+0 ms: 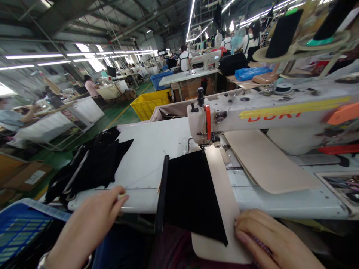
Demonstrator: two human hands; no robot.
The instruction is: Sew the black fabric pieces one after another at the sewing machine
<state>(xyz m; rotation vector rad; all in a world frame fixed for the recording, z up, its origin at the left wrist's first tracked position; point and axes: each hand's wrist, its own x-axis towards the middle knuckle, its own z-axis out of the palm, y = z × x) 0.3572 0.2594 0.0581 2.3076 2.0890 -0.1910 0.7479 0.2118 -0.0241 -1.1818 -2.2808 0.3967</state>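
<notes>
A black fabric piece (193,194) lies on a beige template (224,201) under the needle of a white sewing machine (269,112). My right hand (269,243) rests at the template's near right edge, its fingers curled and pressing on it, with a thin striped object against them. My left hand (89,224) hovers at the white table's (151,149) near edge, left of the fabric, fingers together around a small pale thing I cannot make out. A dark zipper strip (162,194) runs along the fabric's left side.
A pile of black fabric pieces (92,164) lies on the table's left. A blue crate (19,228) sits at lower left. A second beige template (266,160) lies right of the needle. A yellow bin (150,102) and other workers at machines are behind.
</notes>
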